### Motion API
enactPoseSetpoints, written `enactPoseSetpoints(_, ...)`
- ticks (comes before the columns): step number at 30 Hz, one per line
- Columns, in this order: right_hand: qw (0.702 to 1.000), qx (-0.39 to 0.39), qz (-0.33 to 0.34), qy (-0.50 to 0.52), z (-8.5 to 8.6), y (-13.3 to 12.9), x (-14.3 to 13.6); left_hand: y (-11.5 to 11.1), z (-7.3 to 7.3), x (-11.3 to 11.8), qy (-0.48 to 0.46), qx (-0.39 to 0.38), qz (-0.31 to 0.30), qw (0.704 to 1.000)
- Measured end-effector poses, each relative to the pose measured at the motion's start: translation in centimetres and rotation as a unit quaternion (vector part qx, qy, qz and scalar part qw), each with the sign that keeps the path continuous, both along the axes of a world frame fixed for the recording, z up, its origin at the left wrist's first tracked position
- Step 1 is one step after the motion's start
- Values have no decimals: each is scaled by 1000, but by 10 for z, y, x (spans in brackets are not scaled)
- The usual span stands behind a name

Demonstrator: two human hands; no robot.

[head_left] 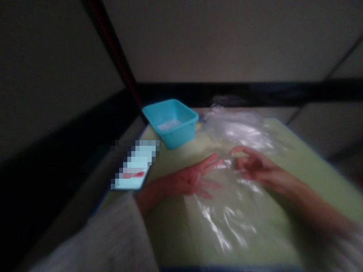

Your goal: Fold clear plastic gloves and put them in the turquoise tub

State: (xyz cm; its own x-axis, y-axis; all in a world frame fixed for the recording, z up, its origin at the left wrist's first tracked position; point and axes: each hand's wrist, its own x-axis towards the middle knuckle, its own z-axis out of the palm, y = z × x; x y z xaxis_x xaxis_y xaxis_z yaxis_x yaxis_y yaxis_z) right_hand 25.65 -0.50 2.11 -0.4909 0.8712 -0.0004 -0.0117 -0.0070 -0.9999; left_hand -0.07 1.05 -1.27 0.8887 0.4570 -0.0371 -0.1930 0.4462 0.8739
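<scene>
A clear plastic bag point(224, 223) lies spread over the pale green tabletop, creased and shiny. My left hand point(195, 179) rests on its left part, fingers stretched out and spread. At the bag's far end, my right hand point(255, 166) has its fingers curled in on the thin film. Blur softens the fingertips, and the exact grip point is hard to see. Behind my right hand sits a loose heap of clear plastic bags point(241, 126).
A turquoise plastic basin point(181, 134) with something whitish inside stands at the table's far left corner. Nearer, a lit, partly pixelated screen point(136, 170) lies by the left edge of the green table point(309, 162). Walls rise behind and to the left.
</scene>
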Motion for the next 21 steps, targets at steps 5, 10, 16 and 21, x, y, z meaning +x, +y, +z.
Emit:
enactPoseSetpoints(5,999,47,-22,-13,5,1,3,6,-2,-5,21,6,32,999)
enactPoseSetpoints(10,975,146,-148,-81,-4,13,13,15,-3,-11,41,22,52,998)
enactPoseSetpoints(16,827,338,-322,-314,-25,23,24,30,-17,-19,98,105,143,979)
enactPoseSetpoints(21,726,465,-315,-397,-26,18,20,35,-24,-17,254,301,390,832)
